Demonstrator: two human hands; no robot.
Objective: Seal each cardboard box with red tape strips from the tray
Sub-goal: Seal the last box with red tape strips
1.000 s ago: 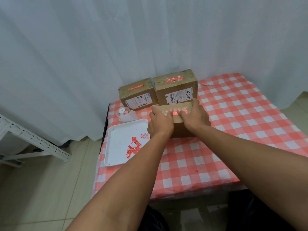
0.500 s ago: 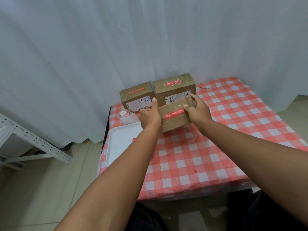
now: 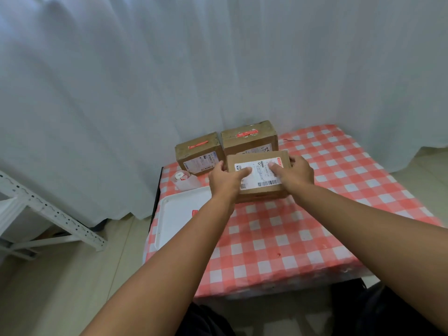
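Hands clasp the nearest cardboard box [image 3: 260, 177] from both ends: the left hand [image 3: 226, 179] grips its left end with the thumb laid across the white shipping label [image 3: 259, 174], and the right hand [image 3: 295, 173] grips the right end, thumb on the label too and fingers wrapped around the far corner. The box sits on or just above the checked counter [image 3: 303, 226]; contact underneath is hidden. Its long axis runs left to right across the person, with the labelled face turned up toward the camera. A small piece of red tape [image 3: 278, 159] shows at the upper right edge of that face, so the strip seems to lie on a side now turned away.

Two more boxes stand just behind, against the curtain [image 3: 218, 69]: the left box [image 3: 200, 155] and the right box [image 3: 249, 139], each with a red strip across its top. The held box nearly touches the right one.

The white tray [image 3: 179, 214] lies on the left of the counter, beside the left forearm, with a bit of red strip [image 3: 195, 212] peeking out next to the arm. A tape roll [image 3: 180, 177] sits beyond the tray. Judging by this, the left hand is nearer for fetching another strip, while the right can steady the box.
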